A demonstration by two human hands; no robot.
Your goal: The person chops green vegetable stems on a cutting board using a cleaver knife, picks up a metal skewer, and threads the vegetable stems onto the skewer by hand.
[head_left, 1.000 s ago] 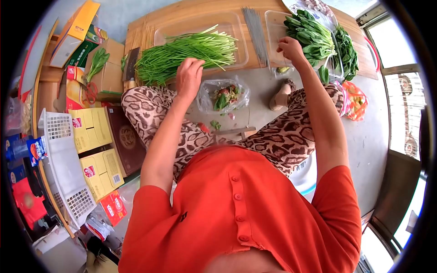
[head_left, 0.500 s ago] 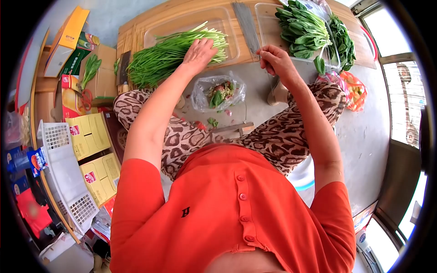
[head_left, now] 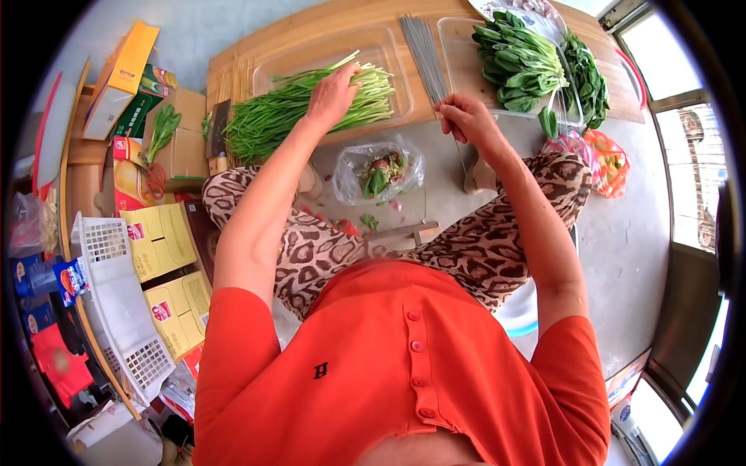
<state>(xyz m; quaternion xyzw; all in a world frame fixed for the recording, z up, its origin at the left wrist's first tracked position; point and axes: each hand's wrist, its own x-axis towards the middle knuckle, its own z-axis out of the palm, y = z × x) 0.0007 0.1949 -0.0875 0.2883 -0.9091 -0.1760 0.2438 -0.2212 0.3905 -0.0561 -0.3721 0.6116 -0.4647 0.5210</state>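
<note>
Chives (head_left: 264,123), one heap, under left hand (head_left: 332,96), grip unclear, and one thin skewer (head_left: 461,158) pinched in right hand (head_left: 469,123)

Bkgd: pale blue-grey wall (head_left: 203,29) behind wooden table (head_left: 618,102). Flr = smooth grey (head_left: 622,241), prob. concrete, w/ specks on R side. Wooden shelf unit (head_left: 82,182) along L edge. R side: metal-framed glazing (head_left: 684,74), window vs door unclear, dark lower panel (head_left: 674,311). Bright daylight thru glass, panes partly blown out.
</note>
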